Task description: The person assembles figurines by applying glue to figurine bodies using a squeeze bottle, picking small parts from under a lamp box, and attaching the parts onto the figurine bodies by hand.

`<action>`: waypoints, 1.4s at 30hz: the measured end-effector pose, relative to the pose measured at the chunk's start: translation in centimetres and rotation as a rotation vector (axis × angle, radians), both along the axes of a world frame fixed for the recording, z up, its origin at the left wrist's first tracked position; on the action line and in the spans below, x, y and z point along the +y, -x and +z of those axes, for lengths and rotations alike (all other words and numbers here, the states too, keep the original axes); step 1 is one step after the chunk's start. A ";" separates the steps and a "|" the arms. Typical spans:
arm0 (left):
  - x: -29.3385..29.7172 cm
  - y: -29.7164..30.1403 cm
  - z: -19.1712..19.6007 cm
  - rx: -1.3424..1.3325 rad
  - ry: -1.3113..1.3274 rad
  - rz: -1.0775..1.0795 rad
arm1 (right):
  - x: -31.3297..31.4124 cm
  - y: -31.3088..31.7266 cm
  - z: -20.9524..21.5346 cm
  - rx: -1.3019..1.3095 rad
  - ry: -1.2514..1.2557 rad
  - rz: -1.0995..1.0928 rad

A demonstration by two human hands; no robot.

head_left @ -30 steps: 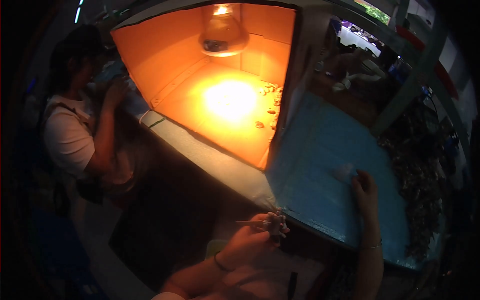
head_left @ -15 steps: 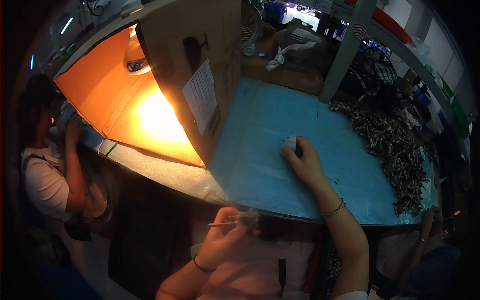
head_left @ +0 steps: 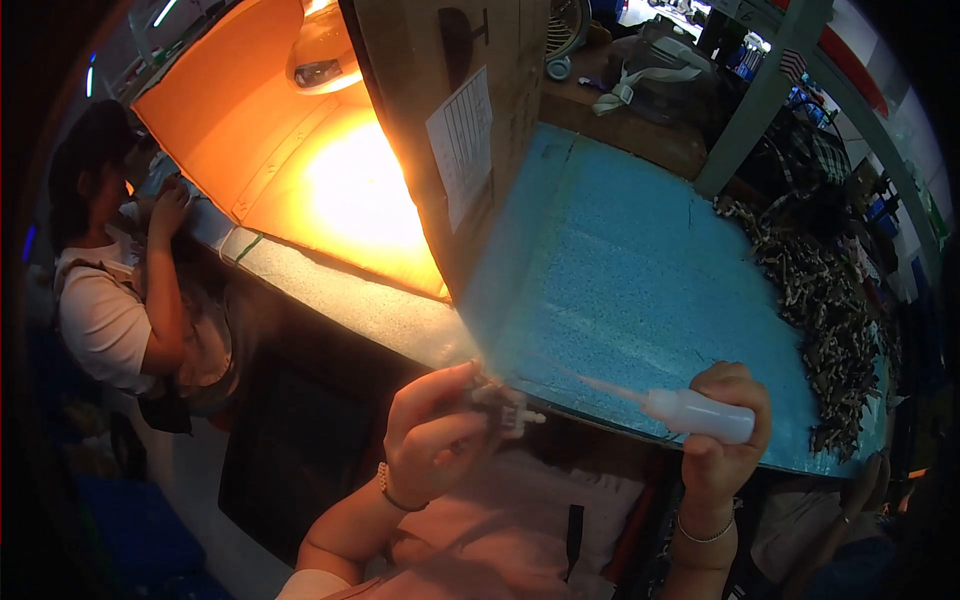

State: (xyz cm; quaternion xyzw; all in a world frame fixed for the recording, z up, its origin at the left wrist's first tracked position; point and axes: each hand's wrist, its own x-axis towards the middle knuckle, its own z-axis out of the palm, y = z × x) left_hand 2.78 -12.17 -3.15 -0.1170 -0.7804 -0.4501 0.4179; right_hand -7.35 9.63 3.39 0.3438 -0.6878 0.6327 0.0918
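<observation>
Left hand (head_left: 432,437) pinching 1 small limbed figurine (head_left: 508,412) by the blue tabletop (head_left: 650,270), right hand (head_left: 718,465) wrapped around 1 white squeeze bottle (head_left: 708,416), thin nozzle (head_left: 615,389) pointing left, lit lamp (head_left: 325,50) beyond

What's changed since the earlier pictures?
The right hand has drawn the white thin-nozzled plastic bottle toward the blue tabletop's near edge, its nozzle swung leftward. The thin stick earlier in the left hand no longer shows; that hand still holds the small grey figure. The glowing bulb stays inside the brown cardboard box.
</observation>
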 end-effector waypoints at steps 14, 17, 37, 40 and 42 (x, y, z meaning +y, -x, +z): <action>0.8 0.9 1.0 0.078 0.163 0.052 | 0.2 -4.7 1.8 0.393 -0.139 -0.100; 0.9 0.7 1.0 0.064 0.152 0.058 | 0.2 -5.0 2.0 0.328 -0.192 -0.087; 0.9 0.1 0.1 -0.004 0.154 0.052 | 0.3 -5.2 1.5 0.266 -0.247 -0.108; 0.9 -0.1 0.1 -0.049 0.159 0.045 | 0.1 -5.3 1.7 0.242 -0.223 -0.145; 0.9 0.1 0.2 -0.047 0.144 0.042 | 0.2 -5.1 1.7 0.292 -0.233 -0.080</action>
